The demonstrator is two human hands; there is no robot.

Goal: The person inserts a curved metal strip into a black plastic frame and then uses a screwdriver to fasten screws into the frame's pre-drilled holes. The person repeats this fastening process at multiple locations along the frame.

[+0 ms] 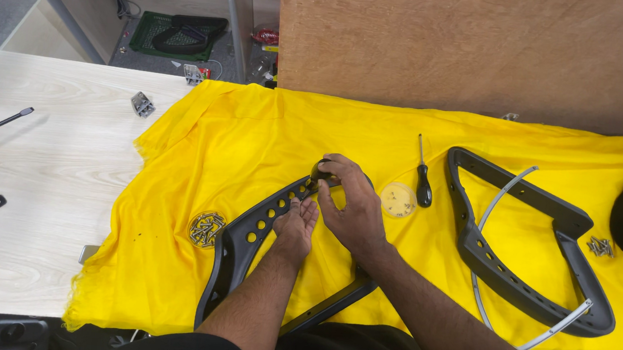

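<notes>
Gripping black frame (257, 227) corner, right hand (350, 205); left hand (296, 227) beneath.

My left hand (296, 225) lies palm-up on the perforated black frame (244, 241); my right hand (351, 202) pinches that frame's top end. On the yellow cloth (239, 137), a dish of screws (397, 200) and a screwdriver (422, 179) sit at three o'clock, and a second frame (517, 252) lies farther that way.
</notes>
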